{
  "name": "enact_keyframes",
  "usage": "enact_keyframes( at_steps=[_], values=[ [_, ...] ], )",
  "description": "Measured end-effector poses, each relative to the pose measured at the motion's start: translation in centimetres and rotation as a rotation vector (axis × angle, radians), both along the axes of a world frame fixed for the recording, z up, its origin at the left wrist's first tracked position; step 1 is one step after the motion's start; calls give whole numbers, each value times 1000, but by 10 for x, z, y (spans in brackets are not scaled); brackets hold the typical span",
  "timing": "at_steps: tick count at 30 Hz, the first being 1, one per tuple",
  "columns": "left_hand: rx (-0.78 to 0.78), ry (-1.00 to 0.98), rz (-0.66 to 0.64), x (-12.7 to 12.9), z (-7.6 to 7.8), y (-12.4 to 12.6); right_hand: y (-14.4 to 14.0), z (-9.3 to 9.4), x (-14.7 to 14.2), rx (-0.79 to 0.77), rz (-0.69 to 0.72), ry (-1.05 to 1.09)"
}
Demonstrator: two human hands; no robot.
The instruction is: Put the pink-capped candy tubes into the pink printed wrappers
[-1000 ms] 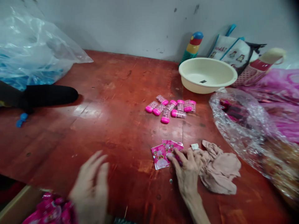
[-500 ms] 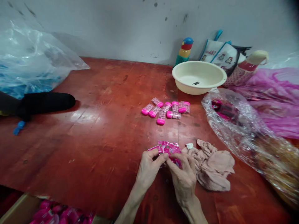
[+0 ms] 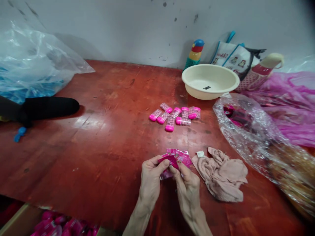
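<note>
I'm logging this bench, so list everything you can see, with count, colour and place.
table: one, red-brown, under everything
pink-capped vials: about eight, clear and pink, table middle
sachets: a few, pink, held in both hands
cloth: one, beige, right of the hands
basin: one, cream, far right by the wall
clear bags: one far left, one right
black sleeve: one, left edge
left hand: fingers on sachets
right hand: fingers on sachets

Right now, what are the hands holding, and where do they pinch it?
Both the left hand and the right hand pinch the pink sachets at their near edge, thumbs on top.
</note>
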State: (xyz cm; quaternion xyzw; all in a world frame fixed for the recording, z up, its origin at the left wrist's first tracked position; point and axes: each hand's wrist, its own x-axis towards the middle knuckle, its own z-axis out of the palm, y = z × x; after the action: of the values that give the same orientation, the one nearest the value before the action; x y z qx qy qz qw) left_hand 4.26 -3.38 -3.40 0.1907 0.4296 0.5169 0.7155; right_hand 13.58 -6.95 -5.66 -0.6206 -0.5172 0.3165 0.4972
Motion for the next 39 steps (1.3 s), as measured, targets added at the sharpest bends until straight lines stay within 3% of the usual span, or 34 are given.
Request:
enact_keyframes(
  at_steps=[7,11,15,18,21,26,30,39],
  values=[
    [-78,-68,-31,-2,-5,4,0,7,4,-3,39,-43],
    [-83,-59,5,-6,-10,7,3,14,8,-150,112,196],
    [-51,-21,32,-5,-13,5,6,8,5,-296,47,437],
    [-11,33,48,-4,-13,2,7,2,5,-295,-7,509],
    [77,228,63,-7,-10,0,8,0,7,-282,-41,515],
    [287,591,93,-13,-10,1,12,2,13,-256,-10,413],
    [298,633,91,-15,-12,0,14,6,18,-221,8,337],
    [407,741,70,-12,-1,0,11,11,26,54,66,-120]
  ],
)
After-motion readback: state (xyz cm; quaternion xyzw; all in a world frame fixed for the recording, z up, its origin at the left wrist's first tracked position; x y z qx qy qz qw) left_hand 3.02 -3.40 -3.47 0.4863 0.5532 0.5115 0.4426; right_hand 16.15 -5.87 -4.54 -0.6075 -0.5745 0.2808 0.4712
